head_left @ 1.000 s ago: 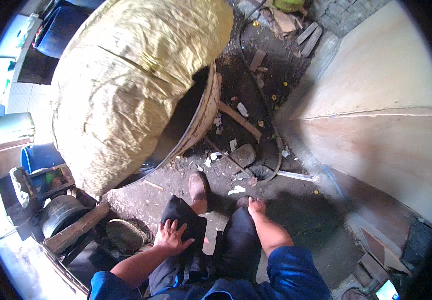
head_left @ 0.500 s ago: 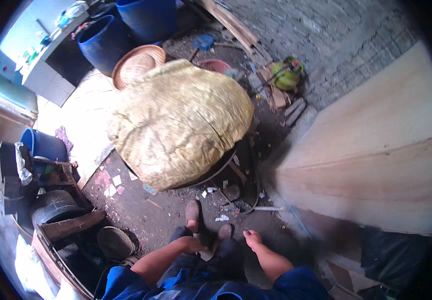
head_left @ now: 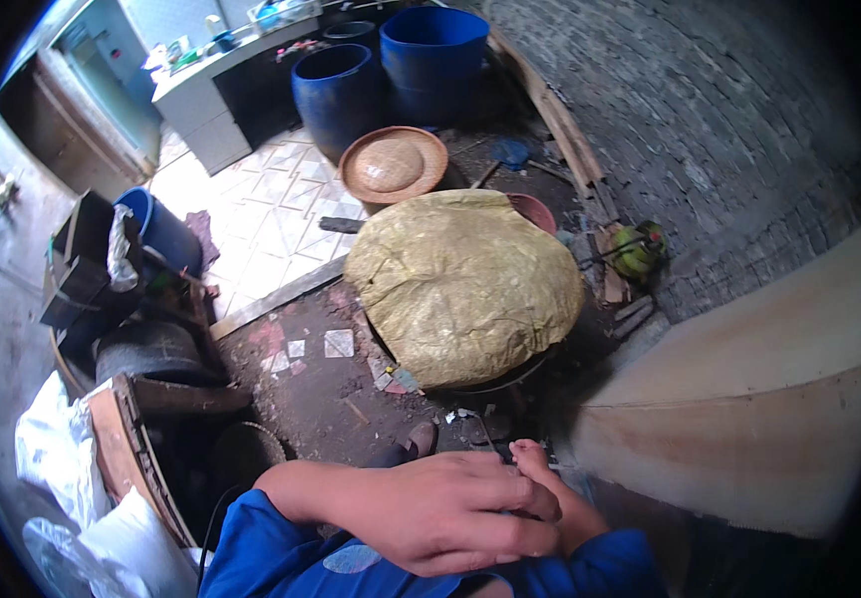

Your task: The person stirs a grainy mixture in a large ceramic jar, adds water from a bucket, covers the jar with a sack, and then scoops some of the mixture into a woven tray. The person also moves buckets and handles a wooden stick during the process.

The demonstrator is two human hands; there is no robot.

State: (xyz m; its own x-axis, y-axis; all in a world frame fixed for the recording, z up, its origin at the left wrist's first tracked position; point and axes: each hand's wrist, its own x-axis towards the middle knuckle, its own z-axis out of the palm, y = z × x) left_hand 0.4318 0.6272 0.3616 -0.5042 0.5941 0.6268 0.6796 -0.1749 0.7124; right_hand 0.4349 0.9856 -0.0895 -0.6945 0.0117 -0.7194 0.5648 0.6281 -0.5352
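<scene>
The left hand (head_left: 465, 510) is hovering in front of the blue shirt (head_left: 276, 538), fingers bending loosely; the right hand (head_left: 530, 458) is hanging just beyond, half curled. With both palms hidden, I cannot tell whether either is gripping anything. Farther off, the yellowish cover (head_left: 465, 289) is lying over a round vessel (head_left: 512, 381), already hiding most of it, a dark near-right edge showing uncovered.

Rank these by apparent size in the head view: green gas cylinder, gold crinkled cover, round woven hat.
1. Gold crinkled cover
2. Round woven hat
3. Green gas cylinder

No two look alike in size here.
</scene>
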